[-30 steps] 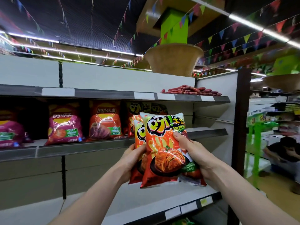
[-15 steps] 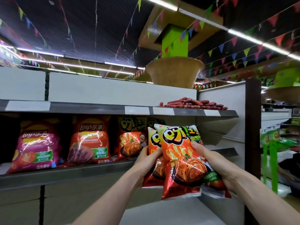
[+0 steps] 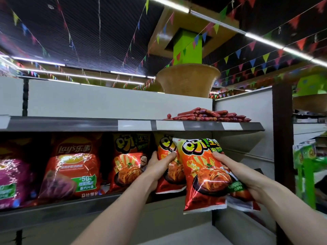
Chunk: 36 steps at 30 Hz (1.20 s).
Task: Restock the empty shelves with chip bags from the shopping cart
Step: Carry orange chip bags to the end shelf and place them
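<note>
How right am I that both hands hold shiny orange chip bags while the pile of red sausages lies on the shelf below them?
One slip: the head view shows the pile of red sausages on the grey metal shelf above the shiny orange chip bags, not below. The left hand and right hand do hold them.

Single head view, tilted upward, close to shelf.
</note>
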{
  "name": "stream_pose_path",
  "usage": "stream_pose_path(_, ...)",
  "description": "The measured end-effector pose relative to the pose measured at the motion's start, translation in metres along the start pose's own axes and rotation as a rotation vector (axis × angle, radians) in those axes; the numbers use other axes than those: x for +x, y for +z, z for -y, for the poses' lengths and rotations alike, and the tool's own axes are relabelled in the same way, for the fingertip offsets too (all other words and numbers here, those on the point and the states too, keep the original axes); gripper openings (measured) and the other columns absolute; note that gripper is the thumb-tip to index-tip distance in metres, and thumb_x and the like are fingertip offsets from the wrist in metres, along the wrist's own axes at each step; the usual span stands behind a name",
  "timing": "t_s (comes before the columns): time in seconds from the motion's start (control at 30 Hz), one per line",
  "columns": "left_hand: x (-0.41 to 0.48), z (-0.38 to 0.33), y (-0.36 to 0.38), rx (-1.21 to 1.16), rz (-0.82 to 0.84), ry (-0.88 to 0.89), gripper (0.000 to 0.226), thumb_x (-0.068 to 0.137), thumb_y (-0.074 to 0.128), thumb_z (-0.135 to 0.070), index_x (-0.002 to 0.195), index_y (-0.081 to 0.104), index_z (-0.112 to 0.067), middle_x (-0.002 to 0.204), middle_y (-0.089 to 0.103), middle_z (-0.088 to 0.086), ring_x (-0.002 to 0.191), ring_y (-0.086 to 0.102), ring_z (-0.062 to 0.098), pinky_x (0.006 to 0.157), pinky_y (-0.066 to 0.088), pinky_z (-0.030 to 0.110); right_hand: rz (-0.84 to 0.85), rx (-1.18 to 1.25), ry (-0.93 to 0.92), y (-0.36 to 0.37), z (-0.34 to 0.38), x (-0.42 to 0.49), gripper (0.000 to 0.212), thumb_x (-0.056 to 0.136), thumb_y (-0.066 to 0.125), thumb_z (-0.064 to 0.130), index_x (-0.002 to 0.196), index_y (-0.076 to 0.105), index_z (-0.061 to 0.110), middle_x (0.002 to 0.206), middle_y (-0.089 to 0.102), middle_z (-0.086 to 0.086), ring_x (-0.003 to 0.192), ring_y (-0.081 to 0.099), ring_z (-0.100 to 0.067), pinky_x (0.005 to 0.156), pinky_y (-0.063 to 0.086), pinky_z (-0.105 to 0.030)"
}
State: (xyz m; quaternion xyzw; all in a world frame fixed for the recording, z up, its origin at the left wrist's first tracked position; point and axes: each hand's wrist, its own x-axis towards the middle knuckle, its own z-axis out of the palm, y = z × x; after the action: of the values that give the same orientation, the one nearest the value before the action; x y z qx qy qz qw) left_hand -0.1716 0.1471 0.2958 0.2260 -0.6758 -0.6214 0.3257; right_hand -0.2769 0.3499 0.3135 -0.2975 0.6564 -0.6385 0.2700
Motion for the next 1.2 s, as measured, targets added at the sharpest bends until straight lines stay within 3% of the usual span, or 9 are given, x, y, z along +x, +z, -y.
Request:
stream_pose_path(0.17,0.016,-0.004,0.01,-0.019,-0.122,-0.01,0.093,0.083,0.071,-0.045,0.154,0.016,-0.017,0.145,0.043,0.015,0.124,0.051,0.033,0.101,0.045,0.043,0.06,0.023,-0.01,-0.013,0.001,0.032,0.066,0.067,0.07,0.054,0.114,0.068,0.008,0.104,0.073,-0.019,0.1,0.069,-0.035,0.1,0.049,-0.046)
stream_pose_path(0.3,0.027,-0.005,0.024,0.0,-0.25,0.016,0.083,0.086,0.067,-0.046,0.15,0.024,-0.015,0.132,0.052,0.011,0.117,0.056,0.031,0.101,0.047,0.046,0.126,0.036,-0.035,-0.023,0.005,0.055,0.057,0.075,0.065,0.054,0.109,0.069,0.009,0.1,0.074,-0.017,0.087,0.072,-0.03,0.089,0.054,-0.039)
stream_pose_path(0.4,0.03,-0.006,0.034,0.196,-0.374,0.035,0.071,0.092,0.056,-0.047,0.148,0.026,-0.015,0.135,0.05,0.013,0.122,0.051,0.034,0.104,0.042,0.044,0.215,0.029,-0.031,-0.035,0.006,0.072,0.047,0.083,0.06,0.051,0.103,0.07,0.009,0.094,0.075,-0.016,0.071,0.073,-0.025,0.079,0.056,-0.035)
stream_pose_path(0.53,0.031,-0.003,0.052,0.556,-0.545,0.086,0.062,0.095,0.036,-0.053,0.143,0.026,-0.015,0.135,0.048,0.019,0.122,0.047,0.039,0.101,0.039,0.045,0.275,0.039,-0.035,-0.057,0.007,0.099,0.044,0.09,0.055,0.049,0.101,0.069,0.008,0.092,0.075,-0.016,0.069,0.073,-0.023,0.073,0.058,-0.032)
stream_pose_path(0.7,0.034,0.011,0.057,0.693,-0.653,0.156,0.069,0.094,0.033,-0.066,0.138,0.031,-0.013,0.129,0.053,0.018,0.117,0.052,0.038,0.094,0.043,0.044,0.243,0.007,-0.04,-0.085,-0.003,0.145,0.048,0.086,0.061,0.052,0.102,0.071,0.007,0.093,0.075,-0.017,0.071,0.072,-0.025,0.083,0.055,-0.038)
stream_pose_path(0.93,0.036,0.017,0.052,0.675,-0.638,0.175,0.077,0.095,0.032,-0.064,0.149,0.019,-0.011,0.139,0.049,0.019,0.126,0.047,0.036,0.101,0.037,0.041,0.141,-0.159,0.025,-0.087,-0.009,0.202,0.041,0.092,0.058,0.047,0.089,0.063,0.007,0.059,0.069,-0.011,0.045,0.064,-0.02,0.041,0.049,-0.021)
stream_pose_path(1.0,0.037,0.019,0.05,0.666,-0.633,0.182,0.078,0.095,0.032,-0.064,0.15,0.017,-0.011,0.141,0.047,0.018,0.128,0.045,0.035,0.103,0.036,0.041,0.159,-0.229,0.023,-0.081,-0.007,0.214,0.037,0.096,0.054,0.04,0.086,0.062,0.005,0.055,0.065,-0.012,0.042,0.061,-0.02,0.036,0.044,-0.018)
stream_pose_path(1.13,0.037,0.02,0.05,0.667,-0.622,0.209,0.075,0.098,0.033,-0.058,0.151,0.015,-0.008,0.148,0.04,0.017,0.134,0.038,0.032,0.097,0.031,0.031,0.105,-0.44,-0.04,-0.063,-0.003,0.239,0.033,0.098,0.055,0.025,0.076,0.058,0.001,0.064,0.06,-0.013,0.056,0.055,-0.024,0.054,0.042,-0.028)
stream_pose_path(1.2,0.039,0.022,0.049,0.662,-0.622,0.217,0.076,0.097,0.033,-0.058,0.152,0.014,-0.008,0.149,0.039,0.016,0.135,0.037,0.031,0.095,0.029,0.029,0.076,-0.494,-0.119,-0.06,-0.007,0.248,0.034,0.097,0.057,0.029,0.099,0.061,-0.005,0.094,0.063,-0.018,0.078,0.058,-0.031,0.072,0.045,-0.031)
